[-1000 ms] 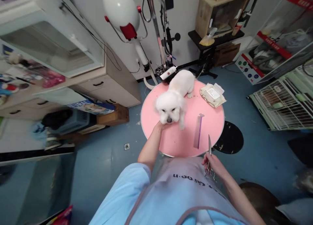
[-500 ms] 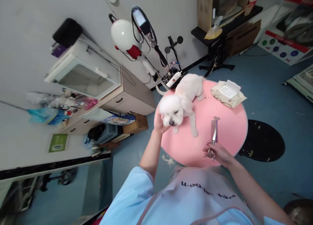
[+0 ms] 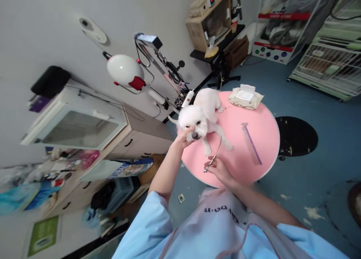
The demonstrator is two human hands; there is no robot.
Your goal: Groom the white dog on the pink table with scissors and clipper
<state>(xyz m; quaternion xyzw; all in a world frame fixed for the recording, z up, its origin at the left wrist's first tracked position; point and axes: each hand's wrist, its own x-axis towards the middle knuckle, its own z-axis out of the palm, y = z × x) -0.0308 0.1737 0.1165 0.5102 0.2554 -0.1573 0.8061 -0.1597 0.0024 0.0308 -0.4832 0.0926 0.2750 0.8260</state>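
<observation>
A white fluffy dog (image 3: 210, 105) is on the round pink table (image 3: 239, 138), its head low toward me. My left hand (image 3: 184, 136) cups the side of its muzzle, the thumb laid over the face just above the nose. Its fingers are partly hidden under the jaw. In my right hand (image 3: 221, 170) is a pair of scissors (image 3: 216, 153), held by the handles with the blades pointing up toward the dog's front legs. The blades look close together. A comb with a purple spine (image 3: 255, 149) lies on the table to the right of the scissors.
A pack of wipes (image 3: 246, 98) with its lid up sits at the table's far edge. Behind the dog are a white bottle (image 3: 188, 98) and a red-and-white dryer (image 3: 125, 70) on an arm. Cabinets (image 3: 141, 138) line the left; a black stool (image 3: 297, 136) stands right.
My right hand has carried the scissors left, away from the comb and nearer the dog. My left thumb now lies across the dog's muzzle. The view has turned to the right.
</observation>
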